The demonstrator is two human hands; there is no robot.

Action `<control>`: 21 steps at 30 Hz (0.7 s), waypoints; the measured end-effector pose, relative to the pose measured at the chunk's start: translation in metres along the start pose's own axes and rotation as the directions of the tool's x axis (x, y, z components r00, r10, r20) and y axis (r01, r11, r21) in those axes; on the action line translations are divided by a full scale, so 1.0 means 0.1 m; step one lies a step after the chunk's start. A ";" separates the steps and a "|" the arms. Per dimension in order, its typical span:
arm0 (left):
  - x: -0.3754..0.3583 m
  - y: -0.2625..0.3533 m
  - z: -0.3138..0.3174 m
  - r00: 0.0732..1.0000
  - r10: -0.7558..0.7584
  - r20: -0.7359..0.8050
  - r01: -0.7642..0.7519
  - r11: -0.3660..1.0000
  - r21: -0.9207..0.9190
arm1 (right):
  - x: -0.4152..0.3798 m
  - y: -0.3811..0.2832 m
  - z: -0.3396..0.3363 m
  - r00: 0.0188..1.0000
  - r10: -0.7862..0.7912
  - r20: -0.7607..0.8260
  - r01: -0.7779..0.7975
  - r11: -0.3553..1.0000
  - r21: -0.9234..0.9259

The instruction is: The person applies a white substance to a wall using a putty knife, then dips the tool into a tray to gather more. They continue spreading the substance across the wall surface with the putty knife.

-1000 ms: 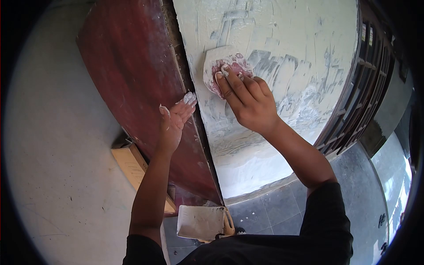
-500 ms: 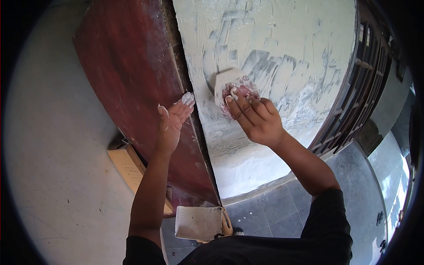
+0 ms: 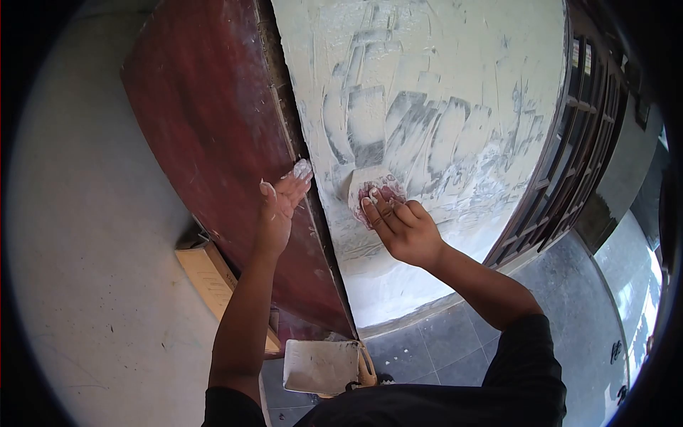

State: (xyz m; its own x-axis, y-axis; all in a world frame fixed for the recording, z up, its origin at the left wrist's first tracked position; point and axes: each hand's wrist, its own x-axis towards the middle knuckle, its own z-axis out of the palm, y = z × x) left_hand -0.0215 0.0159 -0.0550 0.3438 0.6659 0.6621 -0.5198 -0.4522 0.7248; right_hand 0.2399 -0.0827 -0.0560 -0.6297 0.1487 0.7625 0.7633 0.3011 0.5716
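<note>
White filler coats the wall [image 3: 434, 57] in streaks, with grey patches showing through. My right hand [image 3: 411, 231] grips a putty scraper [image 3: 364, 186] smeared with white and reddish marks, its fingers pressed on it against the wall. A bare grey strip lies just above the scraper's edge. My left hand [image 3: 279, 206] holds nothing, its fingers stretched out and thumb apart. White paste covers its fingertips, which are close to the edge of a dark red door panel [image 3: 206, 121].
A white-smeared tray [image 3: 320, 366] sits low in front of my body, beside a tan handle. A cardboard box [image 3: 206, 274] leans by the door's foot. Barred window frames [image 3: 569, 135] stand at right above grey floor tiles [image 3: 455, 334].
My right hand has drawn the scraper down the wall, leaving a fresh grey strip above it. My left hand stays nearly in place beside the door edge.
</note>
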 end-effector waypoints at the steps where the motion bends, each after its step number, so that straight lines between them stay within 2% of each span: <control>1: 0.00 -0.01 0.00 1.000 -0.004 -0.009 0.004 1.000 0.003 | 0.08 0.05 -0.05 1.000 -0.001 -0.006 0.001 1.000 -0.002; 5: 0.00 0.03 0.05 0.999 -0.022 -0.048 0.022 1.000 0.004 | 0.60 0.42 -0.11 0.979 0.067 -0.193 -0.090 0.989 -0.116; 6: 0.01 0.03 0.06 0.999 -0.025 -0.047 0.026 1.000 0.006 | 0.73 0.50 -0.05 0.979 0.064 -0.195 -0.091 0.987 -0.131; 8: 0.00 0.04 0.06 0.998 -0.040 -0.050 0.041 0.999 0.019 | 0.74 0.49 0.05 0.979 0.063 -0.193 -0.091 0.986 -0.139; 10: -0.02 0.04 0.06 0.997 -0.045 -0.060 0.047 0.999 0.021 | 0.51 0.33 0.32 0.997 -0.077 -0.029 0.072 0.988 -0.138; 13: 0.01 0.02 0.06 0.997 -0.040 -0.063 0.041 0.999 0.018 | 0.11 0.02 0.38 0.994 -0.105 0.033 0.108 0.991 -0.076; 17: 0.00 0.03 0.07 0.999 -0.021 -0.035 0.022 0.999 0.033 | -0.03 -0.10 0.13 0.995 -0.089 0.049 0.088 0.996 0.029; 19: 0.00 0.01 0.04 0.999 -0.015 -0.031 0.015 1.000 0.024 | 0.04 -0.06 -0.05 0.994 -0.105 -0.013 0.105 0.991 0.087; 21: 0.01 0.00 0.02 1.000 -0.012 -0.023 0.012 1.000 0.012 | 0.23 0.12 -0.16 0.995 -0.093 -0.039 0.095 0.994 0.051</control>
State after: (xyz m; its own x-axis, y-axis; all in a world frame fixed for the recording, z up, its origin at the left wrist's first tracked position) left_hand -0.0193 0.0152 -0.0546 0.3316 0.6848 0.6489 -0.5060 -0.4514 0.7350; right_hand 0.2364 -0.0912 -0.0264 -0.6916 0.0829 0.7175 0.6919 0.3611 0.6252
